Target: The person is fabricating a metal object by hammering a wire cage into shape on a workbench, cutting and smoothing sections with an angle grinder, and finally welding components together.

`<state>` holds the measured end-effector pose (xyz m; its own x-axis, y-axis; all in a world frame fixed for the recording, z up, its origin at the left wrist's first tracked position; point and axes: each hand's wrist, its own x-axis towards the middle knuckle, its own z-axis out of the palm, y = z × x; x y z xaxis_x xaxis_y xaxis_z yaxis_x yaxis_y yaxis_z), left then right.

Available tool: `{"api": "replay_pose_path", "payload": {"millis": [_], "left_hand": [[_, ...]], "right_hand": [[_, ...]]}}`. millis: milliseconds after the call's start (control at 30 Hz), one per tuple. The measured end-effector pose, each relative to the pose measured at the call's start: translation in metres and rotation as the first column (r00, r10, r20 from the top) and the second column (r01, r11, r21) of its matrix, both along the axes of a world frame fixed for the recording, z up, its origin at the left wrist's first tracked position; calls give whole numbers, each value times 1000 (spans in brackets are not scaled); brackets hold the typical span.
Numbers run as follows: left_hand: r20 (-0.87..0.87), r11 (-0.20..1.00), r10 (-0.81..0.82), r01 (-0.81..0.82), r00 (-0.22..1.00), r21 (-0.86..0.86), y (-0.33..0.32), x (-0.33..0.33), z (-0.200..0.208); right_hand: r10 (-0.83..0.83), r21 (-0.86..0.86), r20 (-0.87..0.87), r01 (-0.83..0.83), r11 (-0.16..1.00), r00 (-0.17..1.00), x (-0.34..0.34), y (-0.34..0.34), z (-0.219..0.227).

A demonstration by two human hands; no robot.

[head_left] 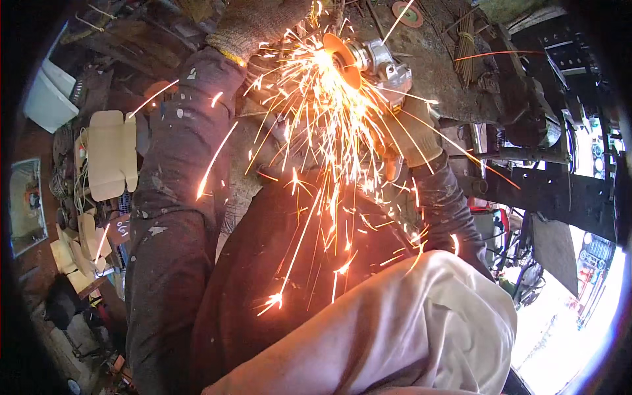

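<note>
The right hand [416, 135] grips an angle grinder [393, 69]; its disc [342, 56], left of those fingers, throws sparks [332, 131]. I can't tell what the left hand [253, 33] holds.

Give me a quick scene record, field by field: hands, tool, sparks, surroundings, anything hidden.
Right hand: gloved, gripping the angle grinder
Left hand: gloved, near the disc; its grip is unclear
Disc: orange-lit, mounted on the grinder
Sparks: bright spray, fanning toward the wearer
Beyond grinder: loose disc, rod bundle
Far left: cardboard
Hidden: contact point, lost in glare
</note>
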<state>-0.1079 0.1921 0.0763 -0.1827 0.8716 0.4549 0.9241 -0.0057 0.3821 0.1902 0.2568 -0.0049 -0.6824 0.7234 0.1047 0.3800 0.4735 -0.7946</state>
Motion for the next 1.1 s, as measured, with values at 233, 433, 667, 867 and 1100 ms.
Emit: {"api": "replay_pose_path", "payload": {"millis": [233, 433, 667, 867, 1100], "left_hand": [[39, 988, -40, 34, 998, 149, -5, 8, -3], [352, 994, -8, 47, 936, -101, -7, 2, -3], [232, 995, -76, 61, 970, 73, -13, 6, -7], [309, 1000, 30, -28, 950, -12, -20, 7, -4], [459, 995, -80, 41, 885, 94, -15, -12, -20]], "right_hand": [[0, -196, 10, 2, 981, 1000, 17, -4, 5], [-23, -223, 10, 25, 975, 1000, 25, 3, -14], [8, -207, 17, -4, 978, 1000, 19, 1, 0], [63, -157, -74, -74, 985, 995, 14, 7, -9], [21, -215, 33, -14, 976, 999, 12, -1, 11]]}}
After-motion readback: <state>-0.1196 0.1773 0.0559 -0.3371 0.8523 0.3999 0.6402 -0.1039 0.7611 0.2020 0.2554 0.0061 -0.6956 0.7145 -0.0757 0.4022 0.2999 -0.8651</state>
